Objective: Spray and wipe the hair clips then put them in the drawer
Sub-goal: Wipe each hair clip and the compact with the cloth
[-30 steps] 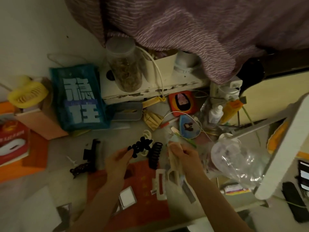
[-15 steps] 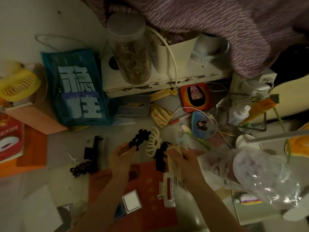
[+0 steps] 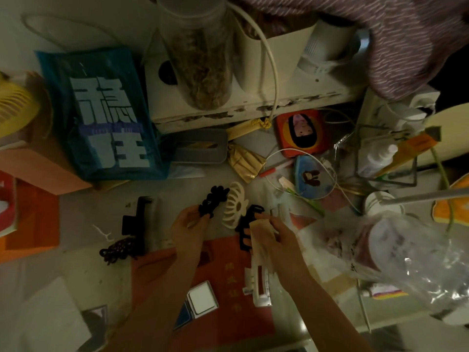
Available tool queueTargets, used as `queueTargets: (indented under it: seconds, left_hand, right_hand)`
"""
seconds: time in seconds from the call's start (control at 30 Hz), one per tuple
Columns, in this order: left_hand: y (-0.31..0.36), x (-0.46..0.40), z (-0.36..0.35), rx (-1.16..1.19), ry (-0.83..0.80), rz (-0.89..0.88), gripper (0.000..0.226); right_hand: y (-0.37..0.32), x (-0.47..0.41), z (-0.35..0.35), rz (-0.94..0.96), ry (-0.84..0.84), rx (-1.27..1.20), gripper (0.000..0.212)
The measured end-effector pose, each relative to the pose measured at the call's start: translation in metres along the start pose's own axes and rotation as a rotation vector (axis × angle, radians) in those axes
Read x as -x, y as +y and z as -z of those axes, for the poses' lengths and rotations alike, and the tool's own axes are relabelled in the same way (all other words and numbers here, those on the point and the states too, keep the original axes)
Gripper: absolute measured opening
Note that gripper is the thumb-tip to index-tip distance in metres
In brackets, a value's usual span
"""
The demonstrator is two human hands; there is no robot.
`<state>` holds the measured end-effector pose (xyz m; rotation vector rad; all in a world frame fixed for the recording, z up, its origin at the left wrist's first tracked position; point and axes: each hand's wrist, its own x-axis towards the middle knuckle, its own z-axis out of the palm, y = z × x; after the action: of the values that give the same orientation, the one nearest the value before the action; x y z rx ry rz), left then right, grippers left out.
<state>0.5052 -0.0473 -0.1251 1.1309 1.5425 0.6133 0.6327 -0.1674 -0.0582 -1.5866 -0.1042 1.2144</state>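
Note:
My left hand (image 3: 189, 226) pinches a black bumpy hair clip (image 3: 212, 201) and holds it up above the desk. My right hand (image 3: 275, 233) grips a folded beige wipe (image 3: 260, 233). Just beyond that hand lie a cream round hair clip (image 3: 234, 208) and a black claw clip (image 3: 245, 228). A white rectangular clip (image 3: 258, 285) lies under my right wrist. To the left on the desk rest a black flat clip (image 3: 135, 219) and a dark beaded clip (image 3: 119, 250). A small white spray bottle (image 3: 375, 157) stands in a wire rack at the right.
A red booklet (image 3: 228, 280) and a small white square case (image 3: 203, 297) lie under my arms. A blue bag (image 3: 101, 118), a yellow fan (image 3: 15, 107), a tall jar (image 3: 198, 54) on a white shelf, cables and a clear plastic bag (image 3: 396, 252) crowd the desk.
The camera has moved closer and lower over the desk. My left hand has kept the black bumpy clip raised, shifting slightly left; my right hand with the wipe sits nearer the black claw clip.

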Motion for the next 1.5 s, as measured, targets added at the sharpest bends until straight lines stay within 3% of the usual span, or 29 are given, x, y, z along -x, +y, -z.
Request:
queueTargets:
  seconds: [0.6,0.93,1.07,1.27,1.37,1.5]
  left_hand:
    - [-0.003,0.022,0.032,-0.028,-0.117,-0.001,0.043]
    - [-0.016,0.091,0.104,-0.012,-0.005,-0.08,0.025]
    - [-0.036,0.111,0.136,-0.153,0.042,-0.148,0.029]
    - [-0.07,0.124,0.173,-0.164,0.125,0.03,0.053]
    - [-0.083,0.122,0.194,-0.151,0.126,0.043,0.058]
    - [-0.098,0.114,0.222,-0.217,0.038,0.01,0.055]
  right_hand:
    - [0.001,0.029,0.006,0.11,0.013,0.106,0.012]
    - [0.016,0.064,0.007,0.107,-0.058,0.251,0.007]
    - [0.028,0.073,-0.001,0.101,-0.087,0.313,0.007]
    - [0.047,0.092,-0.025,0.078,-0.164,0.376,0.017]
    - [0.057,0.105,-0.04,0.063,-0.174,0.327,0.01]
    - [0.073,0.12,-0.063,0.042,-0.148,0.313,0.018]
